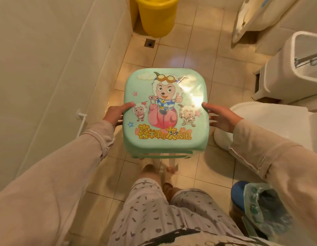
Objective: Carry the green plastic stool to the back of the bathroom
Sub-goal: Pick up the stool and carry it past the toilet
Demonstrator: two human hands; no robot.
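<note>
Green plastic stool (165, 110), seat up with a cartoon print, is held above the tiled floor (204, 71) between the left hand (117, 113) and right hand (219, 118), each clamped on a side edge, with a yellow bucket (156, 15) beyond.

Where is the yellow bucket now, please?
In the head view, the yellow bucket stands on the floor at the top, against the left wall, just behind the floor drain and beyond the green stool.
</note>
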